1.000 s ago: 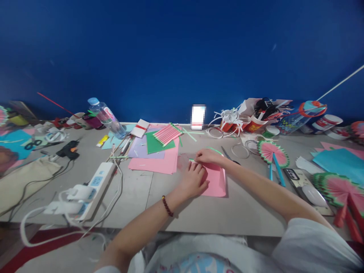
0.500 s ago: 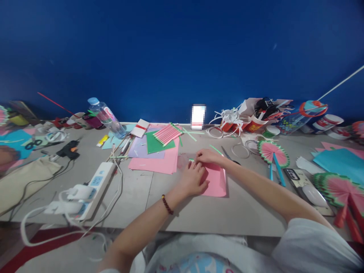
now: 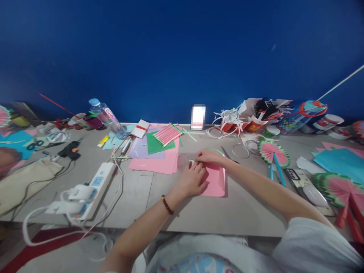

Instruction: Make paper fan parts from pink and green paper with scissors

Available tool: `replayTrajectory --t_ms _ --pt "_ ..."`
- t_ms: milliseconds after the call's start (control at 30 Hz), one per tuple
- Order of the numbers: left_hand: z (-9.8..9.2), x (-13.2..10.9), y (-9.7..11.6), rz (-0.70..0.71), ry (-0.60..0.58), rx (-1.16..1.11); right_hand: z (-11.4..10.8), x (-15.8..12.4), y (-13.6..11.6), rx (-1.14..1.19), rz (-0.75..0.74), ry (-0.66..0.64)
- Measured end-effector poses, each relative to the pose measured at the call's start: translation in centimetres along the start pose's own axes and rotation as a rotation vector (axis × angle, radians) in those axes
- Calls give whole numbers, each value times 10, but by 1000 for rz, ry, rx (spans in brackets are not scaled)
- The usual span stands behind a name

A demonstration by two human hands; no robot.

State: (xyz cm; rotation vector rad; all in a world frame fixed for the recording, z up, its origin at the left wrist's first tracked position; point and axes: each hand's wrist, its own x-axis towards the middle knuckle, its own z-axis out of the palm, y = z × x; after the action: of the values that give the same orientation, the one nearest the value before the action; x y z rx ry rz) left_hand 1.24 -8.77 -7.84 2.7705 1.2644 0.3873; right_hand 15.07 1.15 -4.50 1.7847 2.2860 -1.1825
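Note:
A pink sheet of paper [image 3: 214,182] lies on the table in front of me, with a green strip [image 3: 215,150] along its far edge. My left hand [image 3: 193,178] is at the sheet's left side, its thumb resting on the paper and its fingers bent at the edge. Just beyond it, my right hand [image 3: 208,156] reaches across the far part of the sheet, its curled fingertips pinching near the far left corner. The two hands' fingers almost touch and hide that corner.
Left of the sheet are stacked coloured papers [image 3: 153,165] with a pleated pink piece [image 3: 167,134] on top. A power strip [image 3: 98,189] and cables lie nearer left. Scissors [image 3: 229,153], a watermelon-coloured fan [image 3: 273,153] and a phone [image 3: 308,191] are on the right.
Both hands stay almost in place at the far left corner. The green strip beyond my right hand now looks curved and nearer the sheet's far edge.

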Motion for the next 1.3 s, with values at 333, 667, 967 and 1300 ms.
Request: replayTrajectory --t_ms 333,667,967,1300 --pt "4 0 0 3 14 9 2 3 2 -9 -27 39" --pt "4 0 1 -1 11 23 4 5 3 -3 -18 36" --pt "6 -1 0 -6 54 -19 1 -3 -6 -36 -8 51" --pt "11 -3 -4 -163 186 -20 2 -1 -2 -22 -3 57"
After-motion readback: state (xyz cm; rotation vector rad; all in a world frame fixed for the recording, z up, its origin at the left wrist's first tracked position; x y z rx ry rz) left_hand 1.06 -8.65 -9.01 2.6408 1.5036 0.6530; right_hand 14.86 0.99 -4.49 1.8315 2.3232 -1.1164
